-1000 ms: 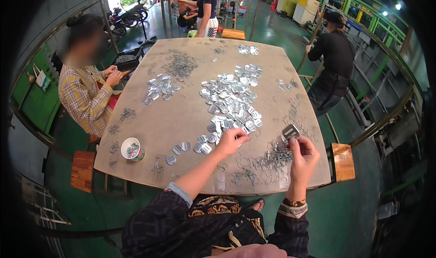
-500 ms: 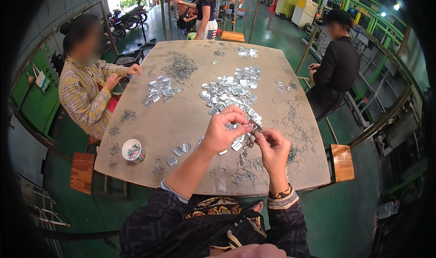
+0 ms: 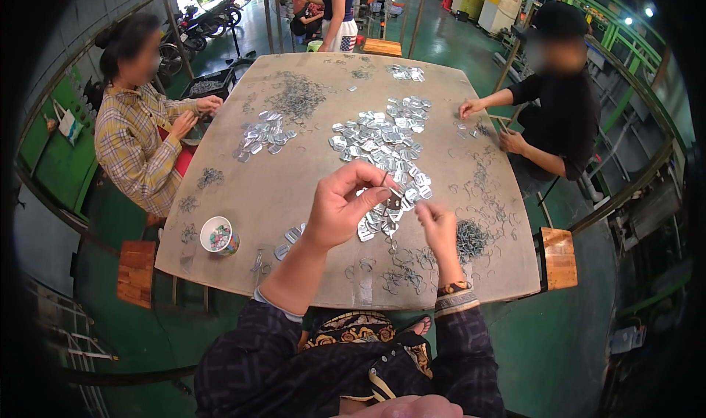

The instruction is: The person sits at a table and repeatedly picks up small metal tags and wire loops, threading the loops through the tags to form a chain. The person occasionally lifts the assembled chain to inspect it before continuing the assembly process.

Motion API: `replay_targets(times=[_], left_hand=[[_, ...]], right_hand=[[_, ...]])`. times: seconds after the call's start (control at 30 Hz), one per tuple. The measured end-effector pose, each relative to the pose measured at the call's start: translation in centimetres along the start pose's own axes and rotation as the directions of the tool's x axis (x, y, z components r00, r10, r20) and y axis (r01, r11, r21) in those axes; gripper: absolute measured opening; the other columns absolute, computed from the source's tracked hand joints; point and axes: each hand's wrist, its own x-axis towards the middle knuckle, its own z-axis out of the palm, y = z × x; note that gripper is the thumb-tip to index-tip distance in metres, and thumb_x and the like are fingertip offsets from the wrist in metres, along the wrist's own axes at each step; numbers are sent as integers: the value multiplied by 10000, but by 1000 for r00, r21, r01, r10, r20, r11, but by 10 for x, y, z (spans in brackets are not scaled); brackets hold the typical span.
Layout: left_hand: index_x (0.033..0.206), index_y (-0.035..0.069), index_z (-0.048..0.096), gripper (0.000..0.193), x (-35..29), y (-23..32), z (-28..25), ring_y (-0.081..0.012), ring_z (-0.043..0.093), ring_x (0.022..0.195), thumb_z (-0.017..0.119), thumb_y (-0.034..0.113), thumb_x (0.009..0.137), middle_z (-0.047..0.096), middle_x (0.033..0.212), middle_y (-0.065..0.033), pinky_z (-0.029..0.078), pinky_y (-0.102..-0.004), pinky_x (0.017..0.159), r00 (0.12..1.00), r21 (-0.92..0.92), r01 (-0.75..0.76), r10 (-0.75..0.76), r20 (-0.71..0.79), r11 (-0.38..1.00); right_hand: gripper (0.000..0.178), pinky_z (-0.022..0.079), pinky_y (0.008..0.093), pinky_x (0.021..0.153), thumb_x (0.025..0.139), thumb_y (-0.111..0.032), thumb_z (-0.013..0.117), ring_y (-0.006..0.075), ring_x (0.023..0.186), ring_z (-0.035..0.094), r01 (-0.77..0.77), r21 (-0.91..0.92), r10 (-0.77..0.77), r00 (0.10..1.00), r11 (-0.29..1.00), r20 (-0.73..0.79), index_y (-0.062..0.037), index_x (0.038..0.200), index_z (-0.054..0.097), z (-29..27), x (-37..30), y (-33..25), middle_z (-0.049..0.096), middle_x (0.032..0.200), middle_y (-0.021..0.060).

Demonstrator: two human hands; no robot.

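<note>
metal piece [image 3: 394,202], at least one, pinched in left hand [image 3: 340,206]; right hand [image 3: 440,234] curled, contents unclear; one cup [image 3: 233,245] apart.

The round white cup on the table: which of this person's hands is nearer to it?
Left. The left hand is to the right of the round white cup; the right hand is farther right, past the left hand.
</note>
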Motion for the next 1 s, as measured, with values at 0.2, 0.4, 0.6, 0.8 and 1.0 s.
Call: replay_targets(times=[0.2, 0.4, 0.6, 0.8, 1.0], left_hand=[[942, -36, 589, 101, -4, 26, -4, -147, 603, 911, 610, -94, 862, 638, 956, -102, 490, -282, 826, 999, 29, -40, 40, 2, 999], [937, -35, 586, 107, -14, 41, -11, -178, 609, 936, 623, -92, 854, 636, 961, -123, 487, -302, 838, 999, 27, -41, 42, -10, 999], [944, -37, 590, 110, -20, 50, -11, -177, 611, 920, 631, -87, 854, 638, 961, -126, 492, -303, 821, 998, -4, -56, 55, -41, 998], [947, -39, 597, 116, -18, 51, 7, -156, 608, 915, 641, -88, 852, 639, 963, -113, 495, -282, 807, 999, -67, -37, 39, 37, 997], [920, -23, 597, 105, -21, 54, 25, -135, 611, 899, 661, -65, 848, 642, 943, -92, 499, -275, 811, 997, -79, -27, 33, 71, 997]], right_hand=[[412, 496, 425, 770, 752, -291, 776, 382, 848, 616, 34, -474, -13, 999, 880, 47, 13, 1019, 700, 62, -8, 93, 621, 903, 216], [385, 505, 438, 792, 720, -149, 778, 383, 919, 625, 160, -526, -169, 985, 835, 32, 20, 1047, 665, 91, -5, 94, 637, 967, 199], [304, 524, 433, 751, 742, -83, 717, 357, 841, 670, -42, -605, 104, 992, 795, 69, -54, 1043, 683, 74, 0, 61, 693, 863, 181], [228, 526, 405, 730, 752, -123, 720, 324, 820, 683, -76, -409, 91, 996, 910, 18, -88, 976, 700, 28, -5, 54, 706, 863, 158], [207, 511, 437, 750, 824, -130, 675, 367, 882, 667, -42, -401, 43, 999, 915, -6, -66, 1018, 644, 41, -5, 74, 694, 925, 197]])
